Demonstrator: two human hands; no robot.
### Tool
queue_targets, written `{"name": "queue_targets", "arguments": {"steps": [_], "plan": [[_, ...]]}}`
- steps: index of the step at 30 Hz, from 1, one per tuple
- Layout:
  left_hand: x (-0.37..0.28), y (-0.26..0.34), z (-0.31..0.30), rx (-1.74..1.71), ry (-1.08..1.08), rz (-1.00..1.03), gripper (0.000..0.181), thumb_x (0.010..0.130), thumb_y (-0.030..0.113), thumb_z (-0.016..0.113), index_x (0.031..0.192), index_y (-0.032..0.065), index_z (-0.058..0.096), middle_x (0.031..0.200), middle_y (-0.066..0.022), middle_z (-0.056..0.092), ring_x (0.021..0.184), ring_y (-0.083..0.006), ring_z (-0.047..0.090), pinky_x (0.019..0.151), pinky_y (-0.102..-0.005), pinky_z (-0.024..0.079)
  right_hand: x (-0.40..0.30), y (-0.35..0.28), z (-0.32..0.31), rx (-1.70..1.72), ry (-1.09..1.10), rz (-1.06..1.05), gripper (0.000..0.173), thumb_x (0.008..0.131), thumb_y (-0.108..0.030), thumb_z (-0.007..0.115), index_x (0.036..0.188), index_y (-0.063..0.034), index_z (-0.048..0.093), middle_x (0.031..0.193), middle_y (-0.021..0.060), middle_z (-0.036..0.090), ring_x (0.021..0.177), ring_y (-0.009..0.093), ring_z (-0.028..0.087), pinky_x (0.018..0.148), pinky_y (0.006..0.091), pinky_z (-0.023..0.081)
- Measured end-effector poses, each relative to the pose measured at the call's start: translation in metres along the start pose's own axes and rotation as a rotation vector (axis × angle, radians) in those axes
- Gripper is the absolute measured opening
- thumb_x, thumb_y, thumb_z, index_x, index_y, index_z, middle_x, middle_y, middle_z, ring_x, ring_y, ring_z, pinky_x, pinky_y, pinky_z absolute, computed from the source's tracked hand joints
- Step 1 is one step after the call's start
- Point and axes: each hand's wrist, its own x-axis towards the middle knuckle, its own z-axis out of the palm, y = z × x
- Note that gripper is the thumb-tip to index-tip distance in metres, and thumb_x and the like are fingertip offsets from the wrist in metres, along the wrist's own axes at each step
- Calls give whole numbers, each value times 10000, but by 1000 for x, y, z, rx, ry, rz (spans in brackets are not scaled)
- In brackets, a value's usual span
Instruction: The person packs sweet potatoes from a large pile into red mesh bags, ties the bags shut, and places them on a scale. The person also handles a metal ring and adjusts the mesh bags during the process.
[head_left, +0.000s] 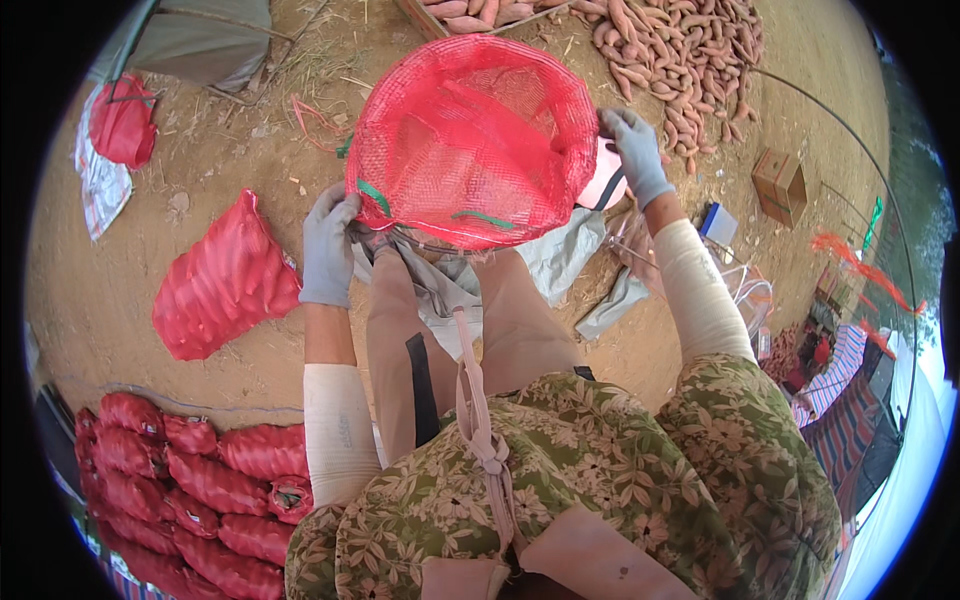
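A red mesh bag (465, 150) is spread wide before me, its rim folded outward into a round mouth. The bag looks empty, and green drawstring shows at its near edge. My left hand (328, 244), in a grey glove, pinches the bag's near left rim. At the right rim, my gloved right hand (637, 154) has its fingers bent against the mesh; its fingertips are partly hidden. Beneath the near rim, part of a dark hoop or frame shows. Grey sheeting (562, 251) lies under the bag, around my legs.
Sweet potatoes lie in a heap (682, 67) and in a crate (480, 15) beyond the bag. A filled red mesh sack (225, 285) lies left, with several stacked filled sacks (217, 517) nearer me. A cardboard box (780, 187) and a blue-and-white box (718, 223) stand right.
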Motion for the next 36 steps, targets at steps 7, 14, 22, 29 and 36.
{"name": "queue_targets", "arguments": {"steps": [7, 14, 22, 29, 36], "plan": [[-33, -16, 9, 260, -66, -262, 158, 816, 134, 584, 920, 16, 588, 728, -41, 595, 538, -125, 555, 501, -261, 491, -177, 35, 38, 306, -331, 474, 550, 840, -569, 558, 1083, -76, 569, 906, 43, 625, 833, 159, 599, 767, 313, 471], [-41, -70, -6, 443, -154, -252, 89, 828, 108, 553, 886, 43, 570, 751, -61, 621, 551, -135, 556, 501, -261, 482, -184, 62, 79, 694, -271, 448, 151, 857, -196, 602, 953, -79, 597, 873, 18, 617, 774, 119, 570, 698, 248, 455], [-73, -31, 34, -352, -107, -99, 284, 886, 224, 550, 1101, 45, 503, 1061, -80, 577, 811, -177, 597, 705, -341, 497, -190, 33, 79, 1049, -220, 428, 202, 857, -181, 605, 1034, -83, 590, 881, 19, 622, 764, 116, 568, 725, 253, 449], [-51, -34, 30, 149, 34, -35, 115, 857, 149, 608, 853, 56, 540, 769, -42, 601, 628, -124, 564, 583, -263, 470, -177, 35, 75, 639, -187, 425, 161, 838, -138, 639, 980, -70, 607, 795, -22, 595, 689, 75, 529, 640, 221, 435], [-58, -33, 19, 469, 55, -43, 182, 835, 130, 640, 720, 52, 522, 638, -27, 555, 523, -81, 491, 501, -218, 416, -174, 61, 78, 428, -214, 280, 245, 811, -112, 611, 1040, -27, 587, 800, 24, 590, 684, 136, 532, 641, 266, 438]]}}
